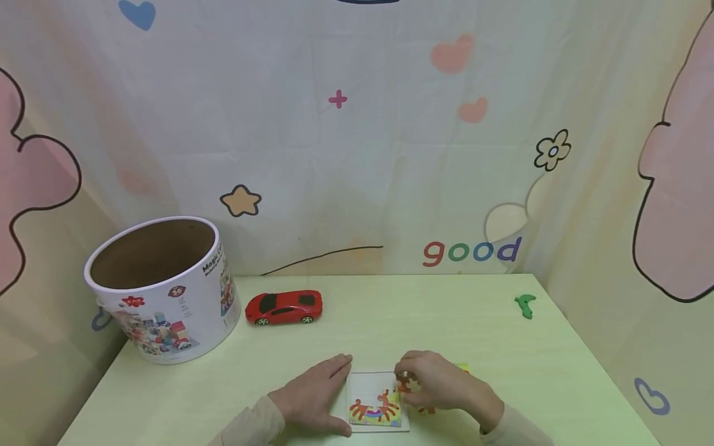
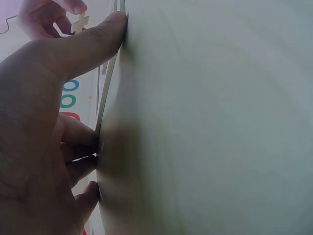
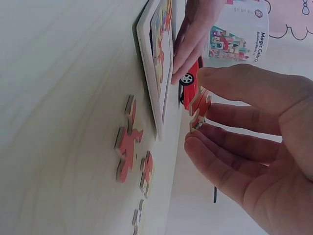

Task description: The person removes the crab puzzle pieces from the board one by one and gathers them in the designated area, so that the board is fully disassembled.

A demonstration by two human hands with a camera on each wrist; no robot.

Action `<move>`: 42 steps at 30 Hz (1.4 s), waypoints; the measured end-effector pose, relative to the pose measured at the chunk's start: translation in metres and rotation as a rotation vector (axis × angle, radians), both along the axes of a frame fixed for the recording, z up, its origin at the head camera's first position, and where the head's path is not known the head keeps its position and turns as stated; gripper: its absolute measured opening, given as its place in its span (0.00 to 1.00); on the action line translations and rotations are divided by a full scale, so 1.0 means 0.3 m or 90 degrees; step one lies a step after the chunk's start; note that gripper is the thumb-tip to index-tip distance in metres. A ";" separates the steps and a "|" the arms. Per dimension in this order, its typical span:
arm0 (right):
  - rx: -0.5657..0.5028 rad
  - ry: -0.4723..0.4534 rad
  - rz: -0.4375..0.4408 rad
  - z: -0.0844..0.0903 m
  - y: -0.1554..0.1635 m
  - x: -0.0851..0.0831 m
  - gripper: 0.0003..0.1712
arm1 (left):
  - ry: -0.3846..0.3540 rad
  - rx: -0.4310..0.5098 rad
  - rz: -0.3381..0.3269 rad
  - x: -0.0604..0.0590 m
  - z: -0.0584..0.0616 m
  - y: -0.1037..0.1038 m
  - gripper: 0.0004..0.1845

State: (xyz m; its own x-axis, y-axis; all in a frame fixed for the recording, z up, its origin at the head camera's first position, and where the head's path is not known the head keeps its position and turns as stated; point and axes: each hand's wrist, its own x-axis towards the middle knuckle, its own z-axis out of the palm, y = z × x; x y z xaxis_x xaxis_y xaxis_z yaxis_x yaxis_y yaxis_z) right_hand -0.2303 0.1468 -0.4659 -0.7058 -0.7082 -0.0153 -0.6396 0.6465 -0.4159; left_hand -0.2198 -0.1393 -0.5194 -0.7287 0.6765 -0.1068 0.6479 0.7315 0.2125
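Observation:
A square puzzle board with a raised rim lies near the table's front. Joined jigsaw pieces fill its lower part, showing orange animal shapes and a rainbow on yellow. My left hand rests along the board's left edge, fingers extended and thumb at the lower corner. Above the board's right side, my right hand pinches an orange jigsaw piece between thumb and fingertips, off the table. Several loose jigsaw pieces lie right of the board, partly hidden under the right hand in the head view.
A white bucket with printed blocks stands at the table's left. Beside it is a red toy car. A small green object lies at the back right. A printed curtain hangs behind the table.

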 end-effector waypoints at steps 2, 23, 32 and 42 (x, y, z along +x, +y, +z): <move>-0.001 -0.006 -0.007 0.000 0.008 -0.001 0.13 | -0.001 0.001 -0.002 -0.001 0.002 -0.001 0.61; 0.003 -0.026 -0.044 0.007 0.075 0.009 0.11 | -0.003 -0.002 0.005 0.008 0.011 0.003 0.61; -0.008 -0.015 -0.036 0.005 0.091 0.014 0.10 | 0.012 -0.004 -0.001 0.012 0.015 0.001 0.61; -0.015 -0.021 -0.052 -0.003 0.122 0.028 0.10 | 0.010 -0.005 0.002 0.007 0.009 0.003 0.61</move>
